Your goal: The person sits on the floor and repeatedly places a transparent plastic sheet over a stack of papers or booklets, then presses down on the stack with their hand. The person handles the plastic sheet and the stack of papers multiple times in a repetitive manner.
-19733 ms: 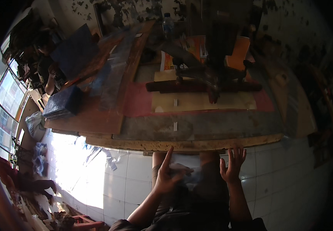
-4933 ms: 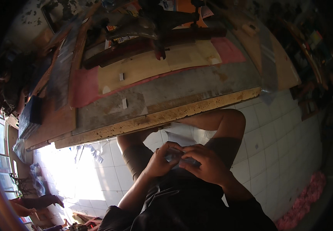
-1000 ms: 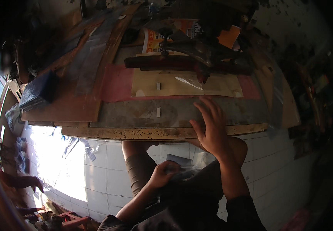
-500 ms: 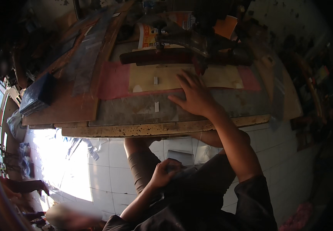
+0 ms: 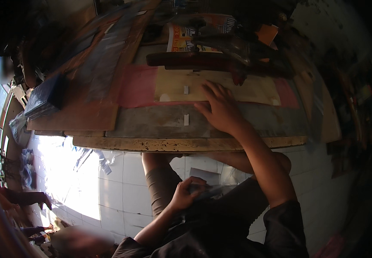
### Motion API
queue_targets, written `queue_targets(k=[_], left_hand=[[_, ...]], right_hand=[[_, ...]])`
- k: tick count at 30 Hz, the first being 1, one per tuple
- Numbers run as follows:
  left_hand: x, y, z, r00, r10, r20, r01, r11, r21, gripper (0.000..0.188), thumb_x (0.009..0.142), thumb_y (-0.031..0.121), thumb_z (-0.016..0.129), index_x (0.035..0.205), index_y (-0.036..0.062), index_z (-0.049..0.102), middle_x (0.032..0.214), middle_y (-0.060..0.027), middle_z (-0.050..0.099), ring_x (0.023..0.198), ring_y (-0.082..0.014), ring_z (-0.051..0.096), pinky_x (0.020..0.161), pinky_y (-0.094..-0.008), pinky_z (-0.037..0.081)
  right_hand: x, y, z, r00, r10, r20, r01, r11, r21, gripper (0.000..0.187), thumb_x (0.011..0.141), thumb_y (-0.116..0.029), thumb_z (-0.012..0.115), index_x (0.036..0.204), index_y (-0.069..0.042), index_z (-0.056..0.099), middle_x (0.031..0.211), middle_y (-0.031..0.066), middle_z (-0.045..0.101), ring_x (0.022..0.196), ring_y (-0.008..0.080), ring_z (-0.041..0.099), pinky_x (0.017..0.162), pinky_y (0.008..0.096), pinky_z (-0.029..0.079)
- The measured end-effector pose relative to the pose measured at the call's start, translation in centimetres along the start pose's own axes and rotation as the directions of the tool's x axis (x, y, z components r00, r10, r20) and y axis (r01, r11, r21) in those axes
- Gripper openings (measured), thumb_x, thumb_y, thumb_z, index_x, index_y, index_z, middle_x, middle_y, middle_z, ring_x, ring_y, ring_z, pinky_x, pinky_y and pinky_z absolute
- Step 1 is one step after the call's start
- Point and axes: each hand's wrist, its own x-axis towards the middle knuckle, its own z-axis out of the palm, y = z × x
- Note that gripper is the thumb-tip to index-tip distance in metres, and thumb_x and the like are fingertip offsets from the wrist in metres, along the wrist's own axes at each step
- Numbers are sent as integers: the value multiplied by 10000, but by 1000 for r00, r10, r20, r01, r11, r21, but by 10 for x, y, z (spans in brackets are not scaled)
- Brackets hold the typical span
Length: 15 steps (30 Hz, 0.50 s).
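My right hand (image 5: 222, 107) lies with its fingers stretched out, the fingertips over the near edge of a pale yellow sheet (image 5: 173, 84). A pink-red sheet (image 5: 136, 88) shows at both ends under the yellow one. One small white strip (image 5: 186, 90) sits on the yellow sheet; another white strip (image 5: 186, 119) lies nearer me on the grey board (image 5: 147, 120). Across the sheet's far edge runs a long dark bar (image 5: 181, 60), part of a dark frame. My left hand (image 5: 185, 194) rests low over my lap, its fingers curled around something dark and blurred that I cannot make out.
A dark blue box (image 5: 45, 96) stands on the brown board at the left, beside clear strips (image 5: 104, 73). Printed paper (image 5: 178, 38) and an orange piece (image 5: 266, 34) lie behind the bar. Another person's arm (image 5: 24, 198) shows at the lower left, above a sunlit tiled floor.
The bench has shifted slightly right in the view. My right hand stays by the yellow sheet, its fingers a little closer together. The left hand keeps its place at my lap.
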Motion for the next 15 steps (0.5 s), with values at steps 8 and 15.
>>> queue_targets(k=[8, 15], left_hand=[[3, 14, -3, 999, -9, -39, 7, 999, -43, 242, 879, 0, 703, 1115, 34, 662, 1101, -90, 754, 1044, -171, 726, 923, -316, 556], [8, 18, -5, 999, 21, -49, -23, 999, -27, 227, 899, 22, 721, 1119, 40, 666, 1068, -90, 760, 1032, -166, 729, 914, -313, 555]], right_hand=[[13, 5, 7, 1000, 8, 28, -7, 999, -48, 637, 1040, -441, 559, 1485, 7, 473, 1586, 206, 409, 1474, 383, 388, 1216, 519, 292], [23, 7, 6, 997, 37, 64, -35, 999, -27, 678, 1018, -479, 581, 1511, -30, 459, 1612, 216, 376, 1486, 395, 375, 1223, 539, 274]])
